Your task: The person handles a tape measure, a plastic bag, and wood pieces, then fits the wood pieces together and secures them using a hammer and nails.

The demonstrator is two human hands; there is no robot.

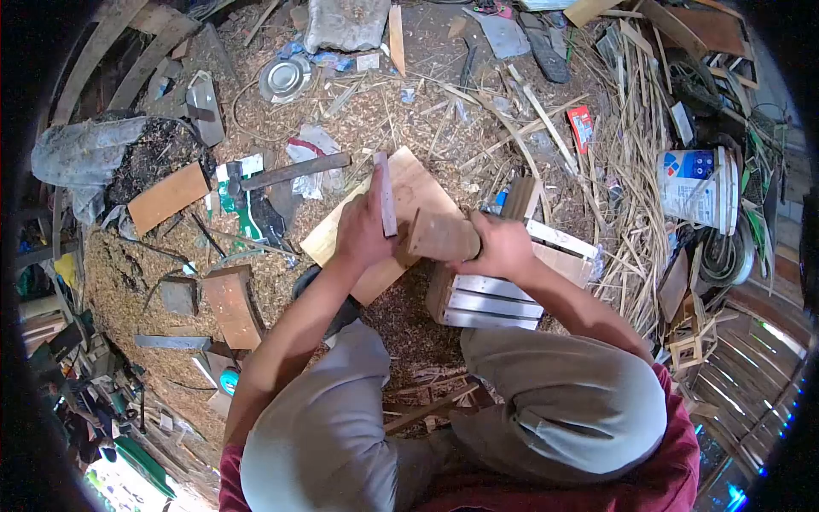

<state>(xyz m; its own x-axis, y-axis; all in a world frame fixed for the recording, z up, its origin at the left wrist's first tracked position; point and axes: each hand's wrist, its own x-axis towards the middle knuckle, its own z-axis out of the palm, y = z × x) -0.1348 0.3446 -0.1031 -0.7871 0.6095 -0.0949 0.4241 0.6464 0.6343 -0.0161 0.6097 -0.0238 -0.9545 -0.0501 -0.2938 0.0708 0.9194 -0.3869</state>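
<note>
My left hand is closed around a thin, pale strip of wood, which stands out past the fingers. In my right hand is a thick brown wooden block, its near end almost touching the strip. Both are held above a light wooden board that lies at an angle on the ground. Under my right forearm sits a slatted wooden piece with pale, shiny strips. The fingertips of my right hand are partly hidden behind the block.
A hammer lies left of the board, near a brown wood block and an orange-brown plank. At the right stands a white bucket beside piled wood strips. Wood shavings cover the ground, with a metal lid farther off.
</note>
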